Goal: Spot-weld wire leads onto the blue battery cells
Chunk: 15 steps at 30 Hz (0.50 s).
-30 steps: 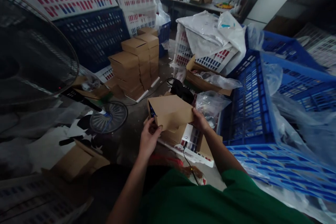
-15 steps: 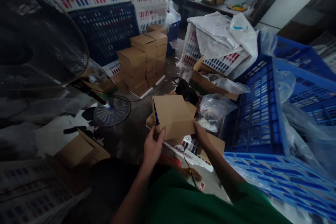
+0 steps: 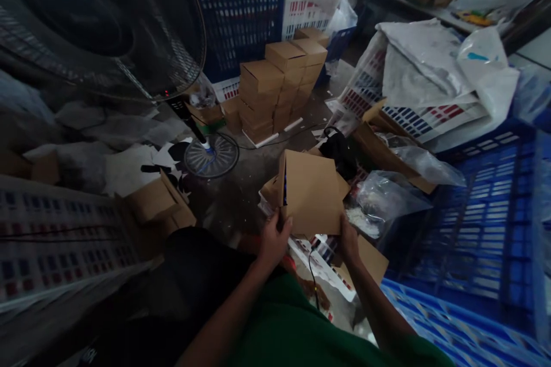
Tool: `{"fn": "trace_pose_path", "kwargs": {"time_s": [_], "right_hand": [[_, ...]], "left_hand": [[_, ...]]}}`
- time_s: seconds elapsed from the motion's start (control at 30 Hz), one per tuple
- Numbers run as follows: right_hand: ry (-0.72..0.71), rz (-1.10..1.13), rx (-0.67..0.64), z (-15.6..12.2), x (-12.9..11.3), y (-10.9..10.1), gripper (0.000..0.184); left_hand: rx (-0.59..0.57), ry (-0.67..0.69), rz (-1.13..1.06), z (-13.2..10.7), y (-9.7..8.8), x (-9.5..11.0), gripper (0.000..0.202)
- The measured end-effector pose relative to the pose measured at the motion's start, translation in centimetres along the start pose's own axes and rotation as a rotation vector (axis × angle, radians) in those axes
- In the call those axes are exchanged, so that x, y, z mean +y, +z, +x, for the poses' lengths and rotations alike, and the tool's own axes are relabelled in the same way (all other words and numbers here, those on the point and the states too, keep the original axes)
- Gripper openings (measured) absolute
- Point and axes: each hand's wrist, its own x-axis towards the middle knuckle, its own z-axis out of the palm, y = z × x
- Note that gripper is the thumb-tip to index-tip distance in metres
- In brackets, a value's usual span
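Note:
A brown cardboard box (image 3: 313, 192) is held between both my hands, its broad flat face toward me. My left hand (image 3: 274, 241) grips the lower left corner, thumb on the face and fingers behind. On the right edge, near the bottom corner, my right hand (image 3: 349, 239) is closed around the side, with its fingers partly hidden. A narrow gap along the box's left side shows something dark blue inside, too small to name. Under the box, a white crate (image 3: 329, 271) carries more cardboard and a thin black cable (image 3: 311, 269).
A standing fan (image 3: 103, 28) is at the left, its round base (image 3: 210, 155) on the floor. Stacked cardboard boxes (image 3: 260, 97) stand ahead. Blue crates (image 3: 482, 229) border the right, and a white crate (image 3: 55, 235) the left. A clear plastic bag (image 3: 387, 192) lies beside the box.
The view has swung left, so the surroundings sit further right. Both hands keep hold of the box, which is turned slightly and shows its face more squarely.

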Motion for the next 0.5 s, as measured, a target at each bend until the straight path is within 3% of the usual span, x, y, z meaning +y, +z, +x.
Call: {"fn": "trace_pose_path", "kwargs": {"time_s": [0.33, 0.5], "right_hand": [[0.095, 0.046, -0.044, -0.2, 1.5, 0.8, 0.067], [-0.006, 0.057, 0.012, -0.2, 1.6, 1.3, 0.066]], "left_hand": [[-0.065, 0.038, 0.084, 0.5, -0.4, -1.7, 0.057], [-0.099, 0.086, 0.179, 0.6, -0.7, -2.6, 0.062]]}}
